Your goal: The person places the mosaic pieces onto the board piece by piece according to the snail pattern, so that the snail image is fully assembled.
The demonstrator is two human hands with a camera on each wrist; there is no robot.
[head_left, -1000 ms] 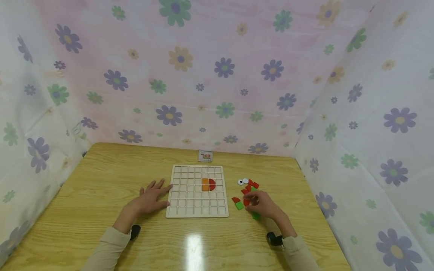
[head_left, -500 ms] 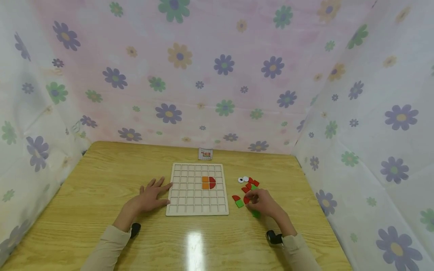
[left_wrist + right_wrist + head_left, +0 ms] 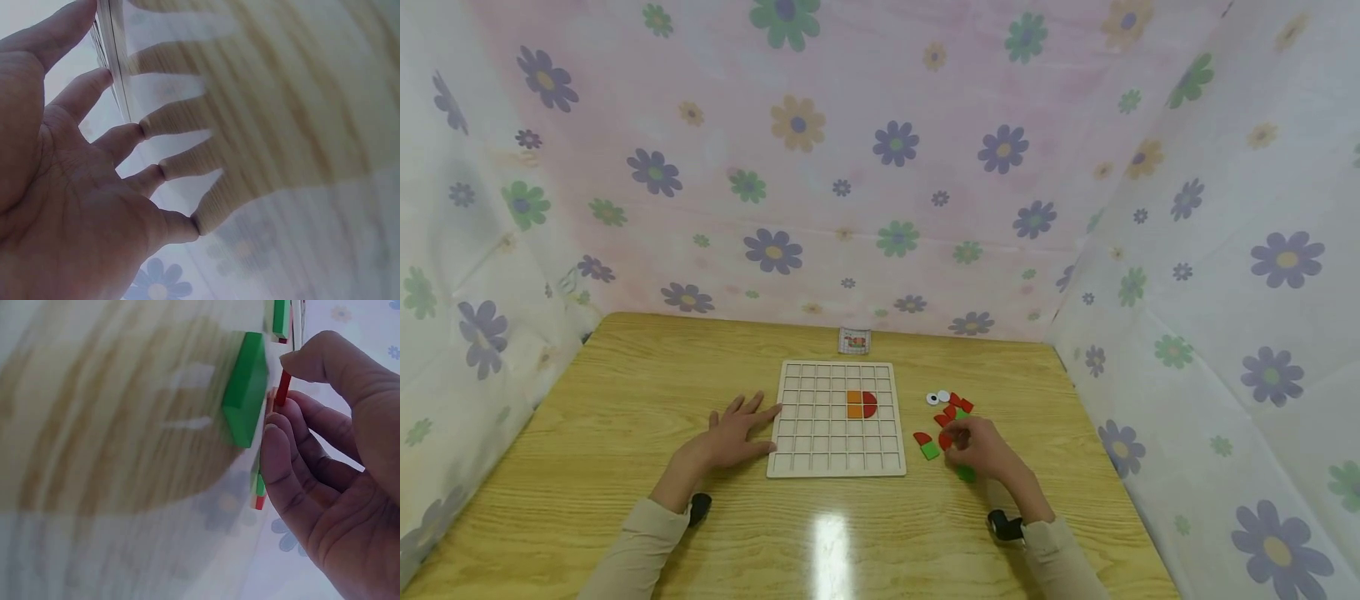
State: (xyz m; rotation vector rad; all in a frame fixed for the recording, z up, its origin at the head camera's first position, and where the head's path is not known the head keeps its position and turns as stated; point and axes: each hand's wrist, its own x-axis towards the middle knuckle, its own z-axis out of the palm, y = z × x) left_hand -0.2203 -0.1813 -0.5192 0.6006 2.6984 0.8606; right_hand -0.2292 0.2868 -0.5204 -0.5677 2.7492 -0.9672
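A pale wooden grid board [image 3: 812, 463] lies in the middle of the head view, with two orange squares [image 3: 854, 404] and two red quarter-circles [image 3: 870, 405] set in its cells. My left hand [image 3: 730, 439] rests with spread fingers on the table, its index finger and thumb at the board's left edge. Right of the board, my right hand [image 3: 985, 450] pinches a red quarter-circle piece [image 3: 284, 387] between thumb and index finger, low over the table. Its other fingers are bent. A green piece [image 3: 245, 390] lies close by the hand in the right wrist view.
Around the right hand lie a red quarter-circle [image 3: 922, 437], a green square [image 3: 930, 451], a white eye disc [image 3: 932, 399], a plain white disc [image 3: 943, 396] and several more red and green pieces. A small picture card [image 3: 854, 341] lies behind the board, near the flowered cloth wall [image 3: 895, 275].
My right thumb and fingers have drawn closer together at the red piece, with the hand staying at the same spot. The left hand and the board hold still; the head view has tilted slightly.
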